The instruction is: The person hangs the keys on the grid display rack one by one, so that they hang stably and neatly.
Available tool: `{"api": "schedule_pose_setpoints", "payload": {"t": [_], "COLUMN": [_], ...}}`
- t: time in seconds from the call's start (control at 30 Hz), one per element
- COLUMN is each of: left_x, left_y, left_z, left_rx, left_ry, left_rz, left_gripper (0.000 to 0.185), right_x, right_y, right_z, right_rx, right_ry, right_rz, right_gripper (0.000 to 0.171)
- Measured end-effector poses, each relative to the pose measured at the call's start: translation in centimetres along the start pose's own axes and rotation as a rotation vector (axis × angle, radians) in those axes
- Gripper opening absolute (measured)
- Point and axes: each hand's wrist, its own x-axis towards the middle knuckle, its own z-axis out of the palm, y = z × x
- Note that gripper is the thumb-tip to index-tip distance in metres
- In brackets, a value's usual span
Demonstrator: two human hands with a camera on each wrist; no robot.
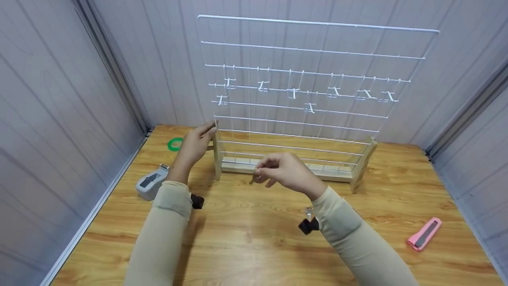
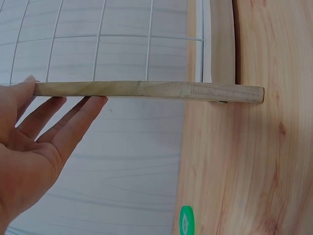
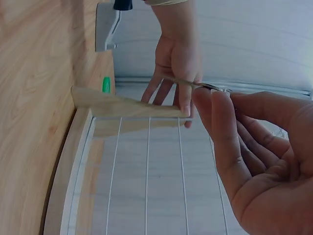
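A white wire grid rack (image 1: 317,23) with several small white hooks stands upright between wooden side supports. My left hand (image 1: 194,143) holds the top of the left wooden support (image 2: 146,89), fingers along its outer face and the thumb over the other side. In front of the lower grid, my right hand (image 1: 283,170) pinches a thin brass-coloured key (image 3: 182,81) with a metal ring between thumb and fingertips. The key points left, toward the left hand, in the right wrist view; the fingers hide part of it.
A roll of green tape (image 1: 174,144) lies behind the left forearm. Beside that forearm sits a grey tool with a dark inset (image 1: 152,182). A small silvery item (image 1: 308,213) shows near the right wrist camera. At far right lies a pink stapler-like tool (image 1: 424,234). Panel walls surround the table.
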Motion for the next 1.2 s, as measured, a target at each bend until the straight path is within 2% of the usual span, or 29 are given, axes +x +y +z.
{"api": "schedule_pose_setpoints", "payload": {"t": [0.17, 0.43, 0.73, 0.93, 1.2], "left_x": [0.0, 0.1, 0.3, 0.6, 0.3], "left_y": [0.0, -0.2, 0.0, 0.1, 0.2], "left_z": [0.1, -0.2, -0.2, -0.2, -0.3], "left_rx": [0.023, 0.026, -0.005, -0.034, -0.027], "left_ry": [0.015, 0.019, -0.003, 0.01, -0.011], "left_rz": [0.008, 0.003, -0.035, -0.03, -0.032], "left_gripper": [0.049, 0.05, 0.051, 0.051, 0.051], "right_x": [1.8, 4.6, 7.2, 8.6, 10.2], "right_y": [-2.0, -4.8, -6.8, -8.0, -8.8], "right_z": [0.8, 1.6, 1.5, 1.6, 1.8], "right_rx": [0.045, 0.137, 0.232, 0.251, 0.194], "right_ry": [0.039, 0.146, 0.148, 0.18, 0.295], "right_rz": [-0.007, -0.154, -0.191, -0.205, -0.205], "right_gripper": [0.015, 0.015, 0.018, 0.02, 0.018]}}
